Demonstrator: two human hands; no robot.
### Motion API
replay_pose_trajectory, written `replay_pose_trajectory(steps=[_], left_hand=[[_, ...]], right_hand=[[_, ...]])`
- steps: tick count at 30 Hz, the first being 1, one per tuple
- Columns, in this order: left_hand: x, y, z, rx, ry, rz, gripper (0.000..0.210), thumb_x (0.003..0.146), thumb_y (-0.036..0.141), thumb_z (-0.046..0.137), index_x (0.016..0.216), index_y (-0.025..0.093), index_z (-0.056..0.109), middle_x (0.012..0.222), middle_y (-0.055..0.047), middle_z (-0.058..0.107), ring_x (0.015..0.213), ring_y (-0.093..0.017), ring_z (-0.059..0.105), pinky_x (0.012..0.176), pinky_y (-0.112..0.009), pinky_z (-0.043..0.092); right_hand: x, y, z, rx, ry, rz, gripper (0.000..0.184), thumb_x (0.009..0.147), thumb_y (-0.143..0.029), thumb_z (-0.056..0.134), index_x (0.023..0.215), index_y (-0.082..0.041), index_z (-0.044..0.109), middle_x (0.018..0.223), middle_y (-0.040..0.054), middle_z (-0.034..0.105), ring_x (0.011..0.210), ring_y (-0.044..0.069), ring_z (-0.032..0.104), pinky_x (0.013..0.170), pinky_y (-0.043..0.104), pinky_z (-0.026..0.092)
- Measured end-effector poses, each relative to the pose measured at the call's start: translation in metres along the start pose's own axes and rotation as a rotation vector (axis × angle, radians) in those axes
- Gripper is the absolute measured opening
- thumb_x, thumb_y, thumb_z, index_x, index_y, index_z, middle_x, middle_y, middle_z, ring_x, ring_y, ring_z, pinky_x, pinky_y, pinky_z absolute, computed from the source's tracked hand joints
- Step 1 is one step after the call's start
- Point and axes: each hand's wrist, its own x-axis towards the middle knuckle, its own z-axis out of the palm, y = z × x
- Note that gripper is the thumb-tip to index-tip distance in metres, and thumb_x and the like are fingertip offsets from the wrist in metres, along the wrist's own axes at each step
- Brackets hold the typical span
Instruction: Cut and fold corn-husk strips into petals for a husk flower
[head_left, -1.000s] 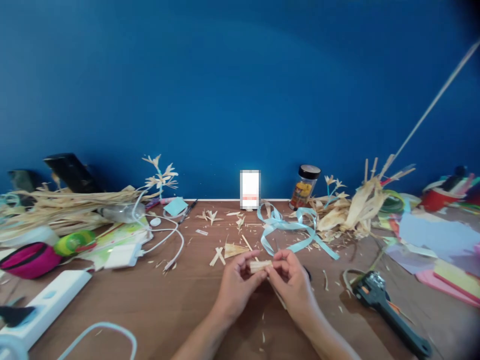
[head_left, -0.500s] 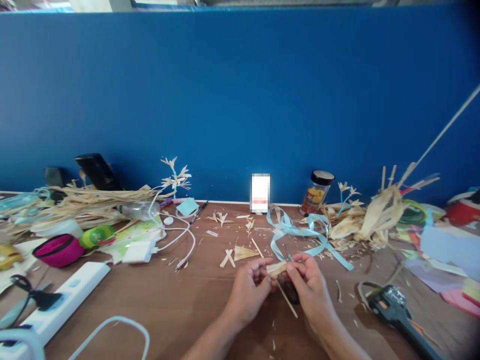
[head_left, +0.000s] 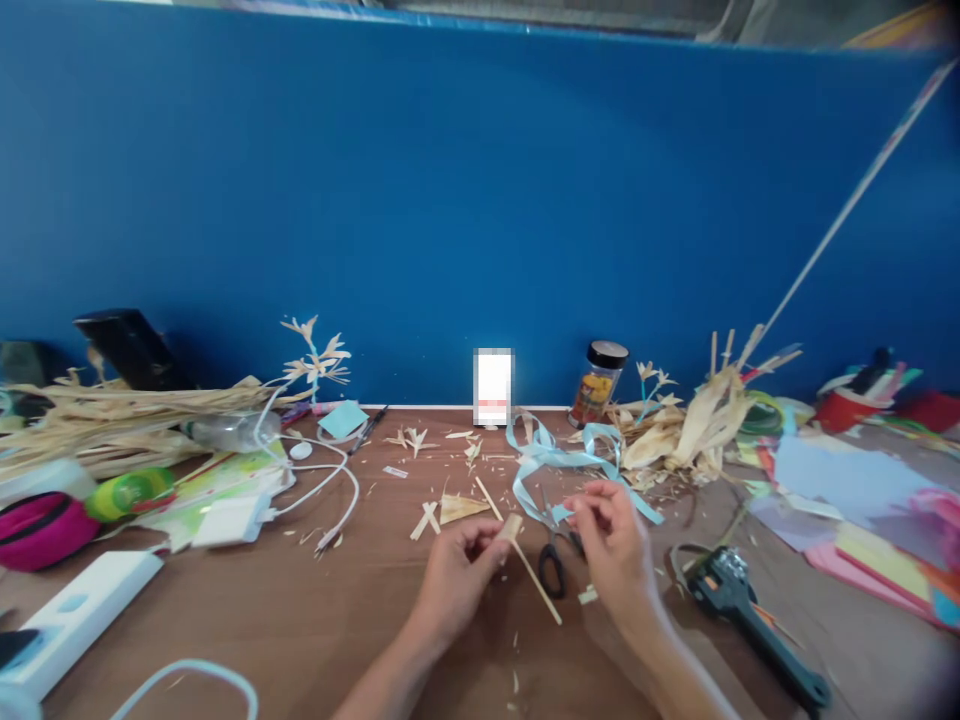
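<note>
Pinching a bit of dry husk (head_left: 512, 526) in the left hand (head_left: 461, 570), over the brown table (head_left: 337, 620).
Close by, a thin stick (head_left: 538, 583). Curling the right hand (head_left: 616, 530) near the scissors (head_left: 552, 572); cannot tell if gripping anything. Farther back, a jar (head_left: 604, 371) with a black lid (head_left: 608, 352), showing something yellow (head_left: 597, 388) in the middle; cannot tell what. Off to the right, a red cup (head_left: 844, 411) with long colorful things (head_left: 897, 381) poking out.
</note>
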Motion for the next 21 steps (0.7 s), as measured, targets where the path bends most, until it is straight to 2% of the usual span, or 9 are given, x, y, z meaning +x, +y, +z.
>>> replay_pose_trajectory(steps=[1, 5, 9, 14, 17, 19, 21], left_hand=[[0.001, 0.001, -0.002, -0.010, 0.042, 0.005, 0.028, 0.064, 0.038, 0.064, 0.079, 0.014, 0.067, 0.057, 0.000, 0.059, 0.051, -0.010, 0.049, 0.050, -0.019, 0.038], [0.005, 0.002, -0.007, -0.080, 0.150, -0.062, 0.028, 0.063, 0.039, 0.065, 0.078, 0.015, 0.065, 0.065, -0.001, 0.060, 0.057, -0.011, 0.051, 0.054, -0.019, 0.042], [0.005, 0.001, -0.009, -0.120, 0.170, -0.092, 0.024, 0.064, 0.037, 0.064, 0.074, 0.015, 0.062, 0.063, 0.001, 0.056, 0.057, -0.009, 0.050, 0.055, -0.019, 0.042], [0.005, 0.000, -0.009, -0.142, 0.160, -0.108, 0.021, 0.064, 0.035, 0.064, 0.073, 0.016, 0.059, 0.061, 0.003, 0.056, 0.057, -0.008, 0.050, 0.057, -0.018, 0.043], [0.005, 0.001, -0.008, -0.149, 0.130, -0.140, 0.021, 0.064, 0.035, 0.064, 0.073, 0.016, 0.058, 0.060, 0.003, 0.056, 0.055, -0.008, 0.050, 0.054, -0.017, 0.042], [0.005, 0.001, -0.007, -0.165, 0.115, -0.145, 0.022, 0.064, 0.035, 0.065, 0.073, 0.016, 0.058, 0.060, 0.002, 0.056, 0.054, -0.008, 0.050, 0.053, -0.017, 0.042], [0.005, 0.001, -0.007, -0.179, 0.115, -0.146, 0.023, 0.063, 0.034, 0.066, 0.073, 0.015, 0.058, 0.061, 0.002, 0.056, 0.054, -0.007, 0.050, 0.053, -0.017, 0.042]], right_hand=[[0.004, 0.003, -0.006, -0.094, -0.025, -0.011, 0.018, 0.078, -0.031, 0.046, 0.094, -0.021, 0.047, 0.077, 0.0036, 0.064, 0.068, 0.019, 0.059, 0.062, 0.029, 0.043], [0.009, 0.009, -0.022, -0.591, -0.321, -0.077, 0.009, 0.073, -0.031, 0.053, 0.077, -0.023, 0.053, 0.070, 0.0016, 0.061, 0.065, 0.020, 0.057, 0.057, 0.027, 0.037], [0.004, 0.008, -0.025, -0.822, -0.386, -0.162, 0.011, 0.069, -0.020, 0.056, 0.080, -0.022, 0.054, 0.085, 0.0042, 0.058, 0.078, 0.021, 0.056, 0.061, 0.026, 0.036], [0.004, -0.001, -0.026, -0.948, -0.456, -0.124, 0.022, 0.072, -0.009, 0.047, 0.089, -0.020, 0.056, 0.093, 0.0081, 0.057, 0.073, 0.018, 0.058, 0.059, 0.024, 0.036], [0.007, 0.000, -0.027, -0.952, -0.437, -0.087, 0.023, 0.074, -0.006, 0.042, 0.086, -0.019, 0.058, 0.090, 0.0092, 0.058, 0.070, 0.018, 0.059, 0.059, 0.024, 0.037], [0.010, 0.003, -0.028, -0.818, -0.397, -0.098, 0.023, 0.074, -0.007, 0.042, 0.085, -0.019, 0.058, 0.089, 0.0081, 0.059, 0.076, 0.019, 0.058, 0.064, 0.025, 0.038], [0.013, 0.007, -0.029, -0.569, -0.349, -0.077, 0.021, 0.075, -0.010, 0.044, 0.088, -0.018, 0.058, 0.088, 0.0070, 0.060, 0.081, 0.019, 0.057, 0.071, 0.027, 0.039]])
